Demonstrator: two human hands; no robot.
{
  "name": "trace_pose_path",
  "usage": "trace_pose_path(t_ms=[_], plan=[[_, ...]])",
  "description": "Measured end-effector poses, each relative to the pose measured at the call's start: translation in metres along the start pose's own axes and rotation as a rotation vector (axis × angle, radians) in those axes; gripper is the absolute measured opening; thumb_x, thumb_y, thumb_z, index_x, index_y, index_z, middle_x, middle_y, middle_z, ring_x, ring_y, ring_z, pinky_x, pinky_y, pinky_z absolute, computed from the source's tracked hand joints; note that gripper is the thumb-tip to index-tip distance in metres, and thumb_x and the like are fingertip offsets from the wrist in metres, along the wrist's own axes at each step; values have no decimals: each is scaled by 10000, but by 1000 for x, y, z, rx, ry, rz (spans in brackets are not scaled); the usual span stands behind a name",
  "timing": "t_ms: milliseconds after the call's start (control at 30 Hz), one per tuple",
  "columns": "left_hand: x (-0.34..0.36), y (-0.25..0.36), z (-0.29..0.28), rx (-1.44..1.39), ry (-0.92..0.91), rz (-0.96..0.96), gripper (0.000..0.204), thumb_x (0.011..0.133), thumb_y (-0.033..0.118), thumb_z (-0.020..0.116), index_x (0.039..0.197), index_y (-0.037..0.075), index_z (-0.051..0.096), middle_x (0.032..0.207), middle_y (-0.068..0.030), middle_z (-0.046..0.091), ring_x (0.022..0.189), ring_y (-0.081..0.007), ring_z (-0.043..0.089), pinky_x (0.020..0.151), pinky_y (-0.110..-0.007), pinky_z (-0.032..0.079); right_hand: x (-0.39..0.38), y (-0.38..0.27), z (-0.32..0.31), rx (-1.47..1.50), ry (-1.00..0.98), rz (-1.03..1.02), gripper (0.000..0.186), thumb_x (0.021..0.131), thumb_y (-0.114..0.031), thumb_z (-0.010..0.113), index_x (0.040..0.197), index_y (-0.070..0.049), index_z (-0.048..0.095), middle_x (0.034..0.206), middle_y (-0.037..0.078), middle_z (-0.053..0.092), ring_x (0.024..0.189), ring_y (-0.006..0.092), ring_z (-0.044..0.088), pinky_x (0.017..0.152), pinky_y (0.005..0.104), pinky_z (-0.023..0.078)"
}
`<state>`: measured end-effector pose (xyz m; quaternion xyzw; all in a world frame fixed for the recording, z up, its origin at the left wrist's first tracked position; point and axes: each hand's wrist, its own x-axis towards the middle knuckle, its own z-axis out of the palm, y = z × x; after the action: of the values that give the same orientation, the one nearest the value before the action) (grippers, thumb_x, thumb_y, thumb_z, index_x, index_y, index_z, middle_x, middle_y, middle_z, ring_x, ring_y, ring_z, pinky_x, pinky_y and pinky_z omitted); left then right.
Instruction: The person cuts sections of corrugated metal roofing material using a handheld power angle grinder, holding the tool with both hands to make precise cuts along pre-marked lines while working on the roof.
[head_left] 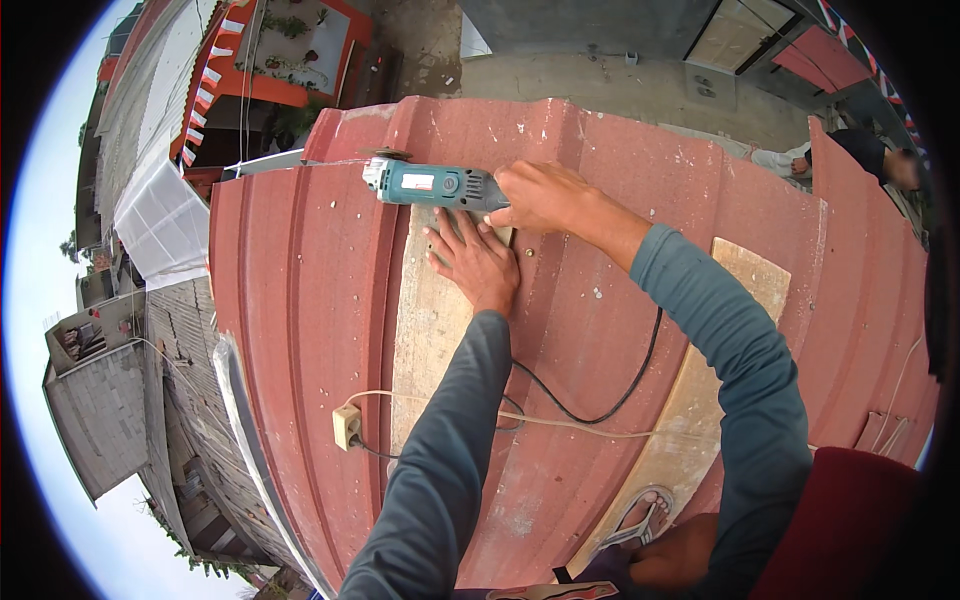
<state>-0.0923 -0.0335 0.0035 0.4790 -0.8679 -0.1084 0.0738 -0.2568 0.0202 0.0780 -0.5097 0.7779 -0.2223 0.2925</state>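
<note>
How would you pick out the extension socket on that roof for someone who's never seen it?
Start from the red corrugated roof and find the pale wooden plank under the left hand. Just left of the plank's lower part sits the extension socket, a small cream block lying on the metal. It alone has a pale cable and the grinder's black cord meeting at it.

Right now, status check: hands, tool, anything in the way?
Right hand gripping teal angle grinder. Left hand flat on wooden plank. Black cord trails across red roof sheet.
</note>
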Motion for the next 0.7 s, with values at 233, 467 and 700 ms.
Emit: trace_pose_path(t_ms=[233, 467, 700], plan=[[-1, 0, 1, -44, 24, -1, 527, 1044, 316, 403, 1486, 32, 452, 1646, -168, 281, 1534, -433, 153, 1206, -620, 81, 0, 3, 2, 12, 13, -5, 481, 784, -377, 762, 1008, 47, 720, 1009, 253, 721, 987, 432, 706, 836, 503, 578], [0, 2, -2, -44, 11, -9, 525, 1042, 302, 399, 1485, 22, 444, 1651, -169, 273, 1534, -434, 154, 1205, -621, 77, -10, 8, -4, 33, -39, 23, 560, 813, -430, 768, 1060, 67, 690, 1004, 288, 706, 957, 457, 697, 847, 505, 560], [-1, 2, -1, -36, -3, -10, 518, 1050, 302, 396, 1491, 33, 427, 1659, -162, 255, 1539, -431, 137, 1207, -623, 72, -1, -1, -5, 60, -57, 38, 572, 813, -431, 762, 1088, 66, 687, 1085, 293, 692, 1034, 443, 680, 874, 502, 549]])
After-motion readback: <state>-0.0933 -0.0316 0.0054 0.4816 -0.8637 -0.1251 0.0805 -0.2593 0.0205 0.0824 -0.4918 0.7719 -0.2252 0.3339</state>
